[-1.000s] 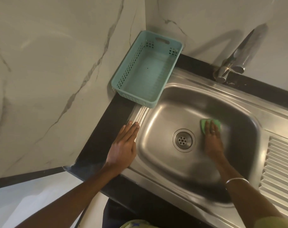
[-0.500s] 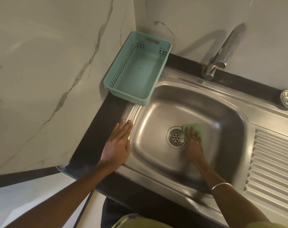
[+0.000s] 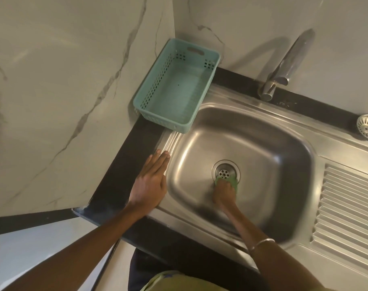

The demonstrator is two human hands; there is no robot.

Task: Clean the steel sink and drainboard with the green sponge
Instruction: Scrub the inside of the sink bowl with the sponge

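Trouble looked likeliest at the drain [image 3: 224, 173]: the right hand [image 3: 224, 191] clenched the green sponge [image 3: 233, 182] on its near edge, low in the sink [image 3: 263, 143], and could snag there. The left hand [image 3: 150, 182] lay flat on the left rim, fingers released. The drainboard [image 3: 347, 206] on the right risked being skipped.

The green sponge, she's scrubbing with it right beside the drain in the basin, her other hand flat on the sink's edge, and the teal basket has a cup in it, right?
Not quite. The head view shows the teal basket with nothing in it. The rest holds: the right hand presses the green sponge beside the drain, and the left hand lies flat on the sink's edge.
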